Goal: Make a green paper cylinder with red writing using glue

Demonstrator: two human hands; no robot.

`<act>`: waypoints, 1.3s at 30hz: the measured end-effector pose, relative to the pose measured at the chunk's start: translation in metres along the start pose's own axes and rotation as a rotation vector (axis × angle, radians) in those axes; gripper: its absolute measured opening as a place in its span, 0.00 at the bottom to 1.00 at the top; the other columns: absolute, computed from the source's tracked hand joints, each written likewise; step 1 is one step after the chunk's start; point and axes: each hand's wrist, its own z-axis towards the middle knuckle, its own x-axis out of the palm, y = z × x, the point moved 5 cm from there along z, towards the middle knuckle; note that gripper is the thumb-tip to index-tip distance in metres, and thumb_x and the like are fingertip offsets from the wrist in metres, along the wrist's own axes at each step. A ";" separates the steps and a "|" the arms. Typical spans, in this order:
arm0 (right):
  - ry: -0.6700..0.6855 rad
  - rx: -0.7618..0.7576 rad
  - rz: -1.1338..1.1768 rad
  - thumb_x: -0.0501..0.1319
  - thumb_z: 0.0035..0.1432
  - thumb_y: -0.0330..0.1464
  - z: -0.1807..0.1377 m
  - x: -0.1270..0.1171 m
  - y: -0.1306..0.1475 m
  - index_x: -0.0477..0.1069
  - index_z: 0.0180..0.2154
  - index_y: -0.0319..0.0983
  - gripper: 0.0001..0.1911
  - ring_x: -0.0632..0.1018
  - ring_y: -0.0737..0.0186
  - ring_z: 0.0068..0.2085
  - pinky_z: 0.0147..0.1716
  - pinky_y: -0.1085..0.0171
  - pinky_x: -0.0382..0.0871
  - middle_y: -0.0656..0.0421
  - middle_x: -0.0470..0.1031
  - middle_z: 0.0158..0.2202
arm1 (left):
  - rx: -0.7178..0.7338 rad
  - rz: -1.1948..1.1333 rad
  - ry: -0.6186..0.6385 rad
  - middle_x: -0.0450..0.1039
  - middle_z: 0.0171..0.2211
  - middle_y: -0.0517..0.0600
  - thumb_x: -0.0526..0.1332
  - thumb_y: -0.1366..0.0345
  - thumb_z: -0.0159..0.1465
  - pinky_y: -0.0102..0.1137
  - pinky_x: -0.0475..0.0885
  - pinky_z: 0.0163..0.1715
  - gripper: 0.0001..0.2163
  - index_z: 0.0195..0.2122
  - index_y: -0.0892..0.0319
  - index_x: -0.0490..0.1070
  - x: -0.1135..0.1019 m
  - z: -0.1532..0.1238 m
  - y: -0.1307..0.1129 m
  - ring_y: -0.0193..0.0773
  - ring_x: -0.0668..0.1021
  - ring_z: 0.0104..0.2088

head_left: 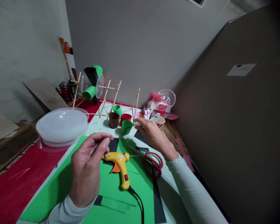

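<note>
My left hand (87,165) is raised over the green sheet (67,189), its fingers loosely curled, with a gap by the thumb and nothing visible in them. Just beyond it a yellow hot glue gun (123,169) lies on its side. My right hand (150,130) reaches forward with its fingertips drawn together at the foot of a thin stick frame (137,101). What they hold, if anything, is too small to make out. Close to those fingertips stand a green paper tube (126,128), a red tube (125,118) and a brown tube (114,120). Red-handled scissors (154,163) lie under my right forearm.
A clear round plastic lid (63,126) lies at the left. Behind it, a stick stand bears a wheel with green and black paper tubes (91,77). Markers (148,113) and clear plastic bowls (164,99) sit at the back right. A cord (141,202) trails from the glue gun.
</note>
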 end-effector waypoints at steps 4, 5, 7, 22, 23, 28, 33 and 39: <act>-0.209 0.139 0.139 0.60 0.68 0.34 -0.040 -0.016 -0.005 0.72 0.39 0.37 0.07 0.79 0.60 0.34 0.35 0.64 0.71 0.54 0.80 0.34 | 0.011 -0.005 -0.010 0.77 0.38 0.46 0.69 0.64 0.61 0.24 0.66 0.31 0.04 0.37 0.55 0.79 0.001 0.000 -0.003 0.31 0.69 0.32; -0.244 0.166 0.171 0.60 0.69 0.35 -0.051 -0.016 -0.006 0.71 0.37 0.37 0.09 0.80 0.60 0.33 0.34 0.65 0.71 0.55 0.80 0.33 | 0.014 -0.008 -0.014 0.77 0.38 0.46 0.69 0.64 0.61 0.24 0.66 0.31 0.04 0.37 0.56 0.79 0.001 0.001 -0.003 0.31 0.69 0.32; -0.277 0.203 0.227 0.59 0.69 0.35 -0.069 -0.010 -0.009 0.71 0.35 0.38 0.10 0.80 0.61 0.31 0.32 0.66 0.72 0.56 0.80 0.31 | 0.018 -0.011 -0.022 0.77 0.39 0.46 0.70 0.65 0.60 0.24 0.66 0.31 0.05 0.37 0.55 0.79 0.002 0.001 -0.003 0.32 0.69 0.33; -0.264 0.201 0.116 0.51 0.64 0.30 -0.086 0.018 0.001 0.65 0.30 0.41 0.09 0.72 0.61 0.24 0.27 0.64 0.56 0.58 0.72 0.25 | 0.070 0.096 -0.046 0.76 0.34 0.46 0.74 0.64 0.53 0.20 0.69 0.27 0.09 0.34 0.58 0.80 0.005 0.004 0.005 0.30 0.71 0.30; -0.265 0.223 0.113 0.51 0.65 0.31 -0.087 0.017 0.000 0.63 0.29 0.42 0.11 0.70 0.61 0.23 0.27 0.64 0.54 0.59 0.70 0.23 | 0.085 0.103 -0.042 0.77 0.34 0.46 0.73 0.65 0.53 0.20 0.69 0.28 0.09 0.35 0.58 0.80 0.005 0.004 0.004 0.30 0.71 0.30; -0.222 0.320 0.172 0.51 0.70 0.39 -0.080 0.015 -0.017 0.64 0.29 0.42 0.16 0.74 0.58 0.24 0.29 0.63 0.61 0.57 0.74 0.23 | 0.185 0.133 -0.006 0.78 0.35 0.47 0.70 0.68 0.56 0.22 0.67 0.27 0.05 0.35 0.58 0.80 0.005 0.007 0.003 0.30 0.70 0.29; -0.124 0.295 0.253 0.61 0.65 0.44 -0.039 0.022 -0.022 0.62 0.57 0.36 0.26 0.79 0.47 0.52 0.46 0.57 0.71 0.42 0.77 0.55 | 0.198 0.146 0.036 0.78 0.36 0.46 0.68 0.69 0.58 0.25 0.66 0.27 0.04 0.36 0.58 0.79 0.002 0.011 0.008 0.31 0.71 0.30; -0.074 0.275 0.227 0.70 0.56 0.42 0.020 0.055 -0.015 0.52 0.67 0.30 0.47 0.78 0.38 0.53 0.48 0.50 0.70 0.37 0.76 0.53 | 0.161 0.197 0.073 0.78 0.35 0.45 0.67 0.66 0.60 0.25 0.67 0.28 0.04 0.37 0.57 0.77 0.002 0.013 0.017 0.30 0.71 0.29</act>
